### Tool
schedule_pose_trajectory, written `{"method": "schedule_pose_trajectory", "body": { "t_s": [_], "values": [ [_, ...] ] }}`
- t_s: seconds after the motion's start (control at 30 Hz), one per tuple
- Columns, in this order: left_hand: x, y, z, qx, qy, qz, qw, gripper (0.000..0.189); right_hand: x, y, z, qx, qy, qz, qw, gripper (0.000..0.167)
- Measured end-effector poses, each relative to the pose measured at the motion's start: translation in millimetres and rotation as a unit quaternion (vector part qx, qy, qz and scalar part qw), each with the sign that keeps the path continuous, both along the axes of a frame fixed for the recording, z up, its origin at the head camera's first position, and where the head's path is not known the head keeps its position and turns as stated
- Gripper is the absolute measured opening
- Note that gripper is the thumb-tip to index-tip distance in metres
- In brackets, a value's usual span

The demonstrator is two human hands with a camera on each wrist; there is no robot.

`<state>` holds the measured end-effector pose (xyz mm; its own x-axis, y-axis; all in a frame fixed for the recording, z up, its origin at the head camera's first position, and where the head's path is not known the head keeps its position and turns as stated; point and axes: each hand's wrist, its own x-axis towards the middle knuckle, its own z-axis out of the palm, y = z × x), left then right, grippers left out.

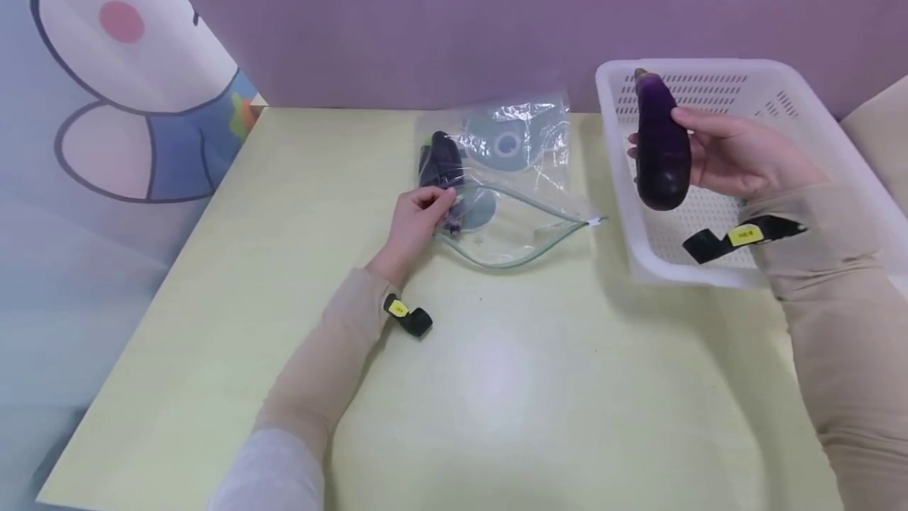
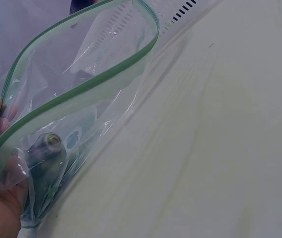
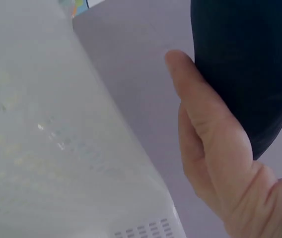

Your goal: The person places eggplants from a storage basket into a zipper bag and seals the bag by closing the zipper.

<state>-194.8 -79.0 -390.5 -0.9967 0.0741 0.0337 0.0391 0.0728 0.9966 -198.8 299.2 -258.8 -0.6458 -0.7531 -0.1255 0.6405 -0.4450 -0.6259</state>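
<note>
My right hand (image 1: 745,156) grips a dark purple eggplant (image 1: 663,152) over the white basket, stem end toward the back wall and rounded end toward me. In the right wrist view the thumb and fingers lie on opposite sides of the eggplant (image 3: 245,64). Farther left, a clear zip bag (image 1: 546,152) with a green-edged mouth lies on the table, its mouth spread apart. My left hand (image 1: 414,229) pinches the left end of that mouth. Inside the bag, dark purple eggplants (image 1: 445,160) lie along its left side, partly hidden by the fingers.
A white perforated basket (image 1: 641,259) stands at the back right of the pale yellow table (image 1: 482,385). Behind the table rises a purple wall (image 1: 426,22). A cartoon-printed sheet (image 1: 106,148) hangs at the left.
</note>
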Motion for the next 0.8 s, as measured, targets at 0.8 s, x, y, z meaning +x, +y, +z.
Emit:
{"method": "schedule_pose_trajectory", "body": {
  "t_s": [0.8],
  "values": [
    [3.3, -2.9, 5.5, 0.002, 0.000, 0.003, 1.0000, 0.023, 16.1, -57, 6.7, 0.113, 0.098, 0.101, 0.9836, 0.032]
  ]
}}
